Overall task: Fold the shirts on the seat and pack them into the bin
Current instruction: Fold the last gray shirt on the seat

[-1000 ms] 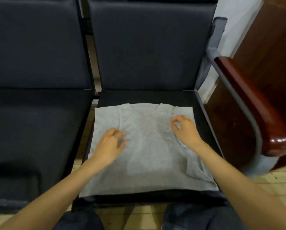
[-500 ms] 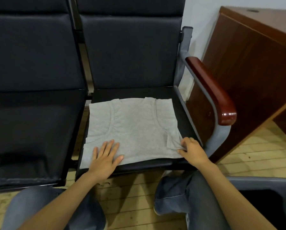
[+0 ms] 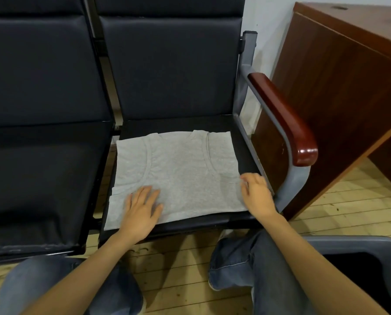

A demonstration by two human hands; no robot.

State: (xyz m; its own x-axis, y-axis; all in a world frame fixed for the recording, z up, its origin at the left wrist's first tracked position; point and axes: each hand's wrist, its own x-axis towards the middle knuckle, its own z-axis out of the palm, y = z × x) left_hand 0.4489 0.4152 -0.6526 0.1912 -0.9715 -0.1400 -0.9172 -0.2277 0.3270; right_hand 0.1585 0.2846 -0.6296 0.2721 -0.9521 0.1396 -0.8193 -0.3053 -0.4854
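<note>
The left hand lies palm down on the near left part of the one grey knitted sleeveless shirt, forearm reaching in from the lower left. Its fingers are straight and slightly spread, pressing on the cloth and gripping nothing. The right hand sits at the shirt's near right edge, wrist over the seat's front corner. Its fingers curl down onto the cloth, but whether they actually pinch it cannot be made out.

The shirt lies flat, sides folded in, on the black padded seat, neckline towards the backrest. There are two seats in view; the second black padded seat to the left is cut off by the frame. One grey plastic bin stands on the pale wooden floor at lower right, only its rim and dark inside showing. The forearms cover part of the person's blue-jeaned knees.
</note>
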